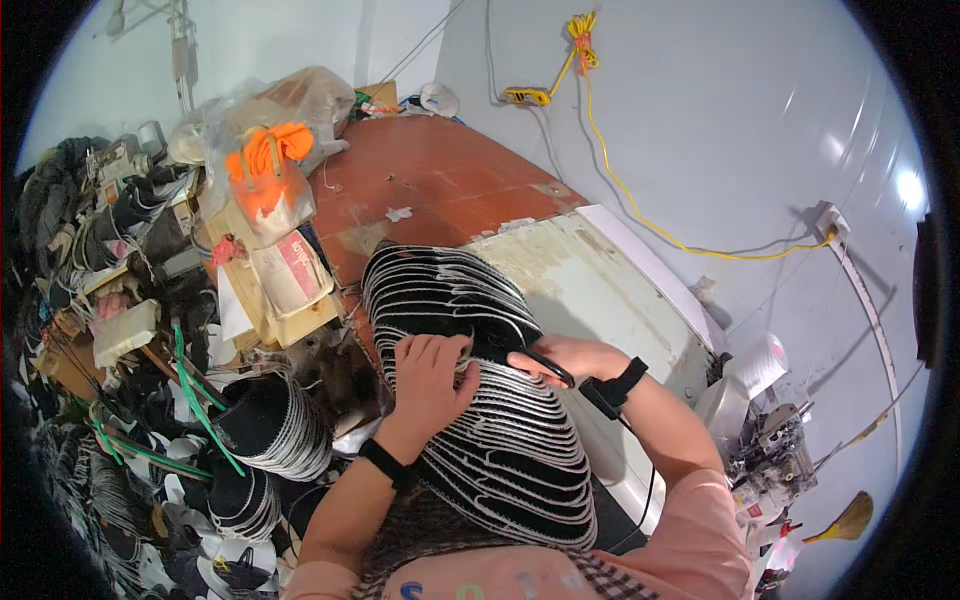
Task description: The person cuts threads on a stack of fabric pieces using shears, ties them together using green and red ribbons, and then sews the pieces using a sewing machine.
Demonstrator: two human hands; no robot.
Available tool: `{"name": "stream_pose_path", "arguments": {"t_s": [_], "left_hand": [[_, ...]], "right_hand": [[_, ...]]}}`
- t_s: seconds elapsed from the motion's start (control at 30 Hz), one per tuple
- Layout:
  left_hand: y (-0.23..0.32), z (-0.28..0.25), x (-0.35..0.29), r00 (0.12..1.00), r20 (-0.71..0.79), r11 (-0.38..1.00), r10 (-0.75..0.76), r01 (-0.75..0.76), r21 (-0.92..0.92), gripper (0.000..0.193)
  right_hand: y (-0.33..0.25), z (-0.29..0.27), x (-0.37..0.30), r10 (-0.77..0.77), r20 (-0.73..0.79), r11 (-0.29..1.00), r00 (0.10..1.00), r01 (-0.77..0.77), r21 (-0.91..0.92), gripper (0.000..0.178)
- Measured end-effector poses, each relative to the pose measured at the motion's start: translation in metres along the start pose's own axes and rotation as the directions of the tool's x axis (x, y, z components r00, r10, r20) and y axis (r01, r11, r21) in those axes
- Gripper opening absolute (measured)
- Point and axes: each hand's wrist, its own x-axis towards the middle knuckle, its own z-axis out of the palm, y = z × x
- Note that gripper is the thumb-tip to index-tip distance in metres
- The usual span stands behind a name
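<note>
A long overlapping stack of black fabric pieces with white stitched edges (520,450) lies in front of me, from the table down to my lap. My left hand (430,372) rests on the middle of this stack, fingers bent and closed at the edge of one piece. Just right of it, my right hand (565,360) is wrapped round what looks like a pair of black-handled scissors (552,371). A black handle loop sticks out below the fingers. The tips of the tool are hard to make out against the black fabric, close to my left fingertips.
Behind the stack is a reddish-brown tabletop (420,180), with a pale panel (570,270) to its right. At left are an orange bundle in plastic (268,165), a small box (292,272) and more edged black pieces (275,425). A machine with thread cones (770,440) stands right.
</note>
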Motion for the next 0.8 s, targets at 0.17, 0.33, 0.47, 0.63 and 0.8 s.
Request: {"name": "stream_pose_path", "arguments": {"t_s": [0.17,0.33,0.47,0.63,0.8], "left_hand": [[0.000,0.000,0.005,1.000,0.015,0.996,-0.005,0.004,0.084,0.024],[0.002,-0.002,0.006,0.999,0.015,0.993,-0.047,0.045,0.112,0.025],[0.002,0.000,0.008,1.000,-0.007,0.977,-0.021,0.022,0.212,0.025],[-0.005,-0.002,0.010,0.997,0.079,0.996,0.026,-0.032,0.081,0.024],[-0.010,-0.004,0.009,0.999,0.018,0.999,-0.028,0.028,0.034,0.033]], "right_hand": [[-0.005,-0.007,-0.045,-0.054,-0.116,0.965,0.992,0.022,-0.260,0.062],[0.002,-0.021,-0.092,0.008,0.004,1.000,1.000,-0.008,-0.003,0.057],[0.001,-0.015,-0.042,0.034,0.146,0.995,0.989,-0.048,0.090,0.055],[-0.008,-0.005,0.020,-0.295,-0.040,0.939,0.955,0.282,-0.198,0.054],[-0.017,-0.006,-0.034,-0.324,-0.164,0.927,0.932,0.278,-0.253,0.067]]}}
